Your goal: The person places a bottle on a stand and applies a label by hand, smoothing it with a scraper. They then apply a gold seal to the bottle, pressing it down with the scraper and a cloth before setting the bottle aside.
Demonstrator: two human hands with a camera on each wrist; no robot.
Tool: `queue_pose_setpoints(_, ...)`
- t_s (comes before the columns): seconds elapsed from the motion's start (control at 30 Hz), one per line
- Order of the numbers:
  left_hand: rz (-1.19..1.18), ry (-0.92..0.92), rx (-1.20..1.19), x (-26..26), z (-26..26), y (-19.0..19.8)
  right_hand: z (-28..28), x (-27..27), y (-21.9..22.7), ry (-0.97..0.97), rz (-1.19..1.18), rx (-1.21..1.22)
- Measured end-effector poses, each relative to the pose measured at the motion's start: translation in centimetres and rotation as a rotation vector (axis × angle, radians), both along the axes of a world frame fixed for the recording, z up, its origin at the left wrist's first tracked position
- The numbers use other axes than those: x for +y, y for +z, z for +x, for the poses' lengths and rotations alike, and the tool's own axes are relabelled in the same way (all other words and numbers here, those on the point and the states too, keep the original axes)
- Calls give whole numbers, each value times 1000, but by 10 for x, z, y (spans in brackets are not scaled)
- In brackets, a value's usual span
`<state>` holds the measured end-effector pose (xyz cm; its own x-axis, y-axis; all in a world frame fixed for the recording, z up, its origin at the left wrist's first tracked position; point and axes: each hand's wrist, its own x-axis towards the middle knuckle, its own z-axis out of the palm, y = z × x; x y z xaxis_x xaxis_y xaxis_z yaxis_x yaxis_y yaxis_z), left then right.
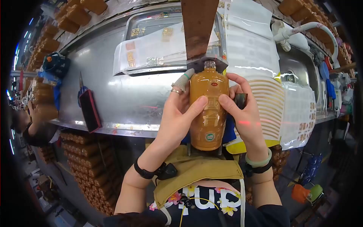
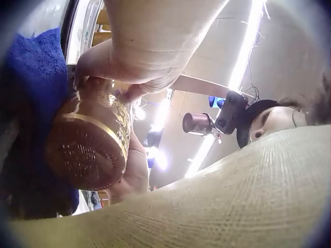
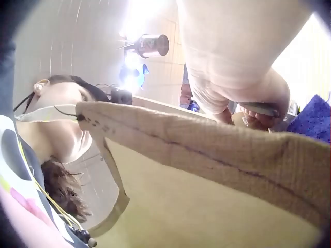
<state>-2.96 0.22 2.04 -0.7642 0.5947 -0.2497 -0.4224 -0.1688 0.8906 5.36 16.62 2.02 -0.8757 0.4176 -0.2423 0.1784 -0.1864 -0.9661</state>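
A glossy amber-brown bottle [image 1: 209, 125] with a clear neck stands out between both hands in the head view, a red mark on its shoulder and a green-white round label near its base. My left hand [image 1: 174, 113] holds its left side, thumb on the front, with a pale covering on a fingertip and a ring. From the other side my right hand [image 1: 245, 115] grips it, thumb pressed on the front. A small dark flat-edged piece [image 1: 241, 100] is tucked in the right hand's fingers. The left wrist view shows the bottle's textured base [image 2: 85, 155].
Sheets of curved pale strips [image 1: 262, 109] lie right of the bottle, before a sink [image 1: 302, 73] with a white tap. A phone [image 1: 90, 111] and scissors rest on the metal table [image 1: 124, 100] at left. Behind are a tray with gold-marked sheets [image 1: 151, 53] and a brown upright post [image 1: 198, 26].
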Motion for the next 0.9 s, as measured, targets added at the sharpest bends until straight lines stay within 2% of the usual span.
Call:
queue_pose_setpoints(0.23, 58, 60, -111, 3, -1, 0, 0, 1, 0, -5, -24, -4)
queue_pose_setpoints(0.3, -15, 30, 46, 4, 2, -1, 0, 1, -1, -6, -39, -3)
queue_pose_setpoints(0.6, 1, 20, 22, 3, 0, 0, -2, 5, 2, 12, -4, 0)
queue_pose_setpoints(0.67, -2, 15, 40, 3, 0, 3, -7, 14, 6, 53, -57, -33)
queue_pose_setpoints(0.7, -13, 11, 48, 4, 1, 4, -11, 17, 9, 48, -47, -25)
queue_pose_setpoints(0.8, -50, 1, 99, 6, 2, 3, -27, 19, 14, 116, 232, -32)
queue_pose_setpoints(0.83, -88, -2, 165, 6, 3, 0, -31, 18, 13, 111, 238, -30)
queue_pose_setpoints(0.9, -62, 19, 145, 9, 4, -3, -38, 17, 11, 111, 246, 14)
